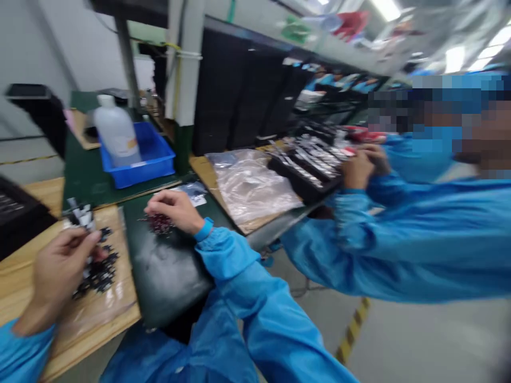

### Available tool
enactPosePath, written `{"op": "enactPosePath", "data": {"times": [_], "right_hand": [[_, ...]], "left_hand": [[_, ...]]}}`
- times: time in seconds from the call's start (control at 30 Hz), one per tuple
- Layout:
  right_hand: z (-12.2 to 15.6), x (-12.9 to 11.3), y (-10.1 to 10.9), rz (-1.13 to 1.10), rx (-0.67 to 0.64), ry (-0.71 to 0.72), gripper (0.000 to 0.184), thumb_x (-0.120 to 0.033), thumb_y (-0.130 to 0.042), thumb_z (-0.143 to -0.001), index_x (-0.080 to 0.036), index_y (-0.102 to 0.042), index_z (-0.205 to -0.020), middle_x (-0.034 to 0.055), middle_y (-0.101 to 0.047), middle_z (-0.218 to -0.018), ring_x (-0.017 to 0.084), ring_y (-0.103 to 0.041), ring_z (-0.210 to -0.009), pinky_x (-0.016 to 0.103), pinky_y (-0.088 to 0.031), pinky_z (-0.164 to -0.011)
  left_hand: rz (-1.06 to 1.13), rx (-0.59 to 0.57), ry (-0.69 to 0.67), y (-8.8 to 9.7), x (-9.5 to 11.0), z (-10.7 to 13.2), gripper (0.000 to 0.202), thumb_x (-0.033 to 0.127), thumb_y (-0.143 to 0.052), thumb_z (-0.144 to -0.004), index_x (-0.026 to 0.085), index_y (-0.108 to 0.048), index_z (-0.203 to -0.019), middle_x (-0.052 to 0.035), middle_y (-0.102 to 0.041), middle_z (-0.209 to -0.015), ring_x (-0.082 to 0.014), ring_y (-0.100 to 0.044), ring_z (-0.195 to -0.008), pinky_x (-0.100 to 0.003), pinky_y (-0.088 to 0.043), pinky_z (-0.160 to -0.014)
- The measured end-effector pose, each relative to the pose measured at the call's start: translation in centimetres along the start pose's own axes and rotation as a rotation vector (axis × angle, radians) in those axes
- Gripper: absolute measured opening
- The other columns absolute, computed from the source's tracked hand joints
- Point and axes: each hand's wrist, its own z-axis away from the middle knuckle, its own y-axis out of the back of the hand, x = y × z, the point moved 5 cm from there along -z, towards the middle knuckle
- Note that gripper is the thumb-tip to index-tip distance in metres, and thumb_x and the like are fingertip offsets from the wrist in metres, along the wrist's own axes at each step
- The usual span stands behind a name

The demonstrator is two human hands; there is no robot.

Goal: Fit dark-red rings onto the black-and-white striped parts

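Note:
My left hand (59,271) is at the lower left, gripping a bunch of small black-and-white parts (82,218) on a strip. Below it, a heap of small black parts (99,271) lies on a plastic sheet over a wooden board (123,298). My right hand (173,210) is curled over a cluster of small dark reddish parts (159,223), just above a black padded mat (167,266). A co-worker in a blue gown sits at the right, with their hands (363,165) at a black tray of metal-and-black parts (307,165).
A white plastic bottle (115,130) stands in a blue plastic bin (138,154) on a green bench mat (80,170). A clear plastic bag (251,186) lies on a wooden board. A black case (16,213) sits at the far left. Yellow-and-black tape (353,330) marks the floor.

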Motion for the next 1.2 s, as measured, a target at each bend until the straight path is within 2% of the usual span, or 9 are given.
{"op": "enactPosePath", "data": {"times": [0.13,0.33,0.47,0.6,0.7,0.8,0.87,1.1,1.2], "right_hand": [[0.3,0.7,-1.6,0.066,-0.033,-0.031,0.028,-0.044,-0.078,-0.079,-0.017,-0.069,-0.082,-0.0001,-0.069,-0.071,0.012,-0.063,-0.064,0.024,-0.050,-0.063],[1.3,1.3,-4.3,0.346,-0.120,0.127,0.017,-0.033,-0.071,-0.088,-0.019,-0.078,-0.097,0.0027,-0.071,-0.079,0.014,-0.064,-0.070,0.027,-0.052,-0.069],[1.6,1.6,-4.7,0.423,-0.126,0.194,0.017,-0.025,-0.065,-0.092,-0.020,-0.078,-0.101,0.0034,-0.071,-0.083,0.014,-0.065,-0.075,0.027,-0.053,-0.071],[1.7,2.2,-4.4,0.400,-0.092,0.168,0.023,-0.025,-0.067,-0.090,-0.022,-0.074,-0.112,0.0026,-0.074,-0.086,0.014,-0.067,-0.076,0.028,-0.055,-0.075],[1.8,2.6,-4.5,0.364,-0.100,0.119,0.032,-0.027,-0.068,-0.089,-0.021,-0.068,-0.120,0.0019,-0.075,-0.086,0.014,-0.067,-0.072,0.028,-0.055,-0.073],[1.9,2.7,-4.5,0.398,-0.102,0.104,0.031,-0.026,-0.069,-0.088,-0.020,-0.066,-0.119,0.0028,-0.076,-0.088,0.013,-0.067,-0.071,0.027,-0.054,-0.069],[1.9,2.6,-4.6,0.433,-0.098,0.101,0.029,-0.025,-0.069,-0.088,-0.019,-0.066,-0.117,0.0033,-0.076,-0.089,0.013,-0.067,-0.070,0.026,-0.053,-0.068],[1.8,2.1,-4.6,0.503,-0.089,0.142,0.011,-0.024,-0.068,-0.090,-0.018,-0.071,-0.098,0.0037,-0.077,-0.090,0.015,-0.069,-0.078,0.026,-0.053,-0.072],[1.7,1.9,-4.6,0.537,-0.103,0.173,0.008,-0.021,-0.066,-0.090,-0.018,-0.073,-0.093,0.0024,-0.077,-0.087,0.014,-0.068,-0.077,0.026,-0.052,-0.074]], "left_hand": [[0.194,-0.066,0.063,-0.6,-0.8,-0.6,0.033,0.048,-0.074,-0.077,0.019,-0.059,-0.082,-0.0005,-0.068,-0.055,-0.0157,-0.064,-0.048,-0.024,-0.052,-0.052],[0.365,-0.116,0.123,-1.2,-1.3,-0.5,0.034,0.044,-0.075,-0.079,0.017,-0.057,-0.089,-0.0017,-0.070,-0.058,-0.0167,-0.067,-0.050,-0.024,-0.055,-0.052],[0.413,-0.157,0.162,-1.7,-1.4,-0.2,0.037,0.042,-0.076,-0.080,0.016,-0.055,-0.095,-0.0028,-0.072,-0.062,-0.0182,-0.071,-0.056,-0.025,-0.058,-0.056],[0.445,-0.165,0.172,-1.9,-1.2,-0.1,0.041,0.040,-0.077,-0.079,0.017,-0.051,-0.100,-0.0009,-0.072,-0.064,-0.0178,-0.072,-0.058,-0.025,-0.060,-0.057],[0.453,-0.153,0.142,-1.9,-1.0,-0.1,0.053,0.038,-0.077,-0.079,0.016,-0.047,-0.118,0.0017,-0.070,-0.064,-0.0177,-0.072,-0.057,-0.025,-0.060,-0.058],[0.428,-0.137,0.101,-1.9,-1.0,0.0,0.077,0.036,-0.074,-0.082,0.018,-0.034,-0.145,0.0030,-0.070,-0.067,-0.0181,-0.072,-0.059,-0.026,-0.061,-0.057],[0.415,-0.129,0.082,-1.8,-1.1,0.0,0.085,0.035,-0.073,-0.083,0.020,-0.026,-0.152,0.0030,-0.070,-0.068,-0.0186,-0.073,-0.060,-0.027,-0.061,-0.058],[0.433,-0.177,0.124,-2.0,-1.5,-0.1,0.056,0.035,-0.074,-0.084,0.018,-0.040,-0.125,0.0015,-0.071,-0.069,-0.0173,-0.073,-0.061,-0.025,-0.060,-0.060],[0.453,-0.188,0.184,-2.2,-1.7,-0.2,0.053,0.037,-0.077,-0.081,0.019,-0.040,-0.115,0.0004,-0.073,-0.070,-0.0178,-0.074,-0.063,-0.026,-0.061,-0.062]]}}
